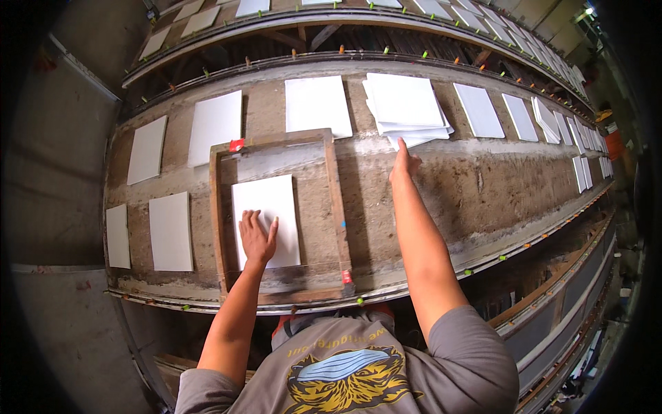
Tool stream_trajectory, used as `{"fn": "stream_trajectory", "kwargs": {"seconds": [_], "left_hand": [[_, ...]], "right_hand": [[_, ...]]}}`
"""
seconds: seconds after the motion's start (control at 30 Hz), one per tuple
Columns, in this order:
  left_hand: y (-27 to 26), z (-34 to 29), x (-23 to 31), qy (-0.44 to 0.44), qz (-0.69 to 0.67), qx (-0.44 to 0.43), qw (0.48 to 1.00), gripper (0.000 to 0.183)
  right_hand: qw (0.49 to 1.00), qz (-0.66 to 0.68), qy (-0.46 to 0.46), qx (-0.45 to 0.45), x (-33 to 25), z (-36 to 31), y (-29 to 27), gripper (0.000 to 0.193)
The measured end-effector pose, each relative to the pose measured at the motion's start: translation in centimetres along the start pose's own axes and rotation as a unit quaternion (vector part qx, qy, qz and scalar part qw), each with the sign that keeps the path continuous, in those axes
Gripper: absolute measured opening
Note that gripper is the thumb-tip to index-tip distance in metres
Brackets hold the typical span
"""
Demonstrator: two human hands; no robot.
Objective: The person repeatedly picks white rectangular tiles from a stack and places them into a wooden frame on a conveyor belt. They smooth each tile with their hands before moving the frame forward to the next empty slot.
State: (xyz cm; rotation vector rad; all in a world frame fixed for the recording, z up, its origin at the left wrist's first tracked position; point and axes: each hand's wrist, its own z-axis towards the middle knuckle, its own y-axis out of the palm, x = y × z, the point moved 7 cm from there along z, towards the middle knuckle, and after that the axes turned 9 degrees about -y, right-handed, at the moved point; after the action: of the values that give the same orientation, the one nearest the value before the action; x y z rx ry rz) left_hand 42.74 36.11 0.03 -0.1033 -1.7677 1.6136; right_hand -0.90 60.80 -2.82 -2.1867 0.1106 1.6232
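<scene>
A wooden frame (334, 200) with red tape bits lies on the long table, around a white sheet (279, 200). My left hand (257, 238) rests flat on that sheet, fingers spread. Whether a mesh spans the frame, I cannot tell. Farther right, my right hand (405, 164) reaches to the near edge of an uneven stack of white sheets (403, 100). Its fingers are stretched out at the stack's lower corner and seem to touch it; nothing is visibly gripped. Just beyond the frame, another white sheet (317, 103) lies partly under its far edge.
Single white sheets (171, 231) lie in rows on the stained tabletop (483, 179). A small pile (545, 121) sits farther right. Green and orange pegs line the table's rail (503, 258). A second table (276, 24) with more sheets runs behind; a grey wall (58, 172) stands left.
</scene>
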Motion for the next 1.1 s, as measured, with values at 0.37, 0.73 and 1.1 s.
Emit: {"fn": "stream_trajectory", "kwargs": {"seconds": [0.37, 0.73, 1.1], "left_hand": [[3.2, -3.9, 10.4, -0.028, 0.003, 0.072, 0.997, 0.053], [4.4, -4.7, 14.4, -0.050, -0.017, 0.095, 0.994, 0.049], [4.2, -4.5, 12.5, -0.099, -0.043, 0.107, 0.988, 0.042]], "right_hand": [[0.980, 0.027, 0.192, 0.041, -2.8, 5.8, 3.7, 0.104], [0.975, 0.170, 0.144, 0.020, -4.4, 10.2, 5.2, 0.095], [0.960, 0.225, 0.166, -0.022, -6.4, 10.0, 7.1, 0.078]]}}
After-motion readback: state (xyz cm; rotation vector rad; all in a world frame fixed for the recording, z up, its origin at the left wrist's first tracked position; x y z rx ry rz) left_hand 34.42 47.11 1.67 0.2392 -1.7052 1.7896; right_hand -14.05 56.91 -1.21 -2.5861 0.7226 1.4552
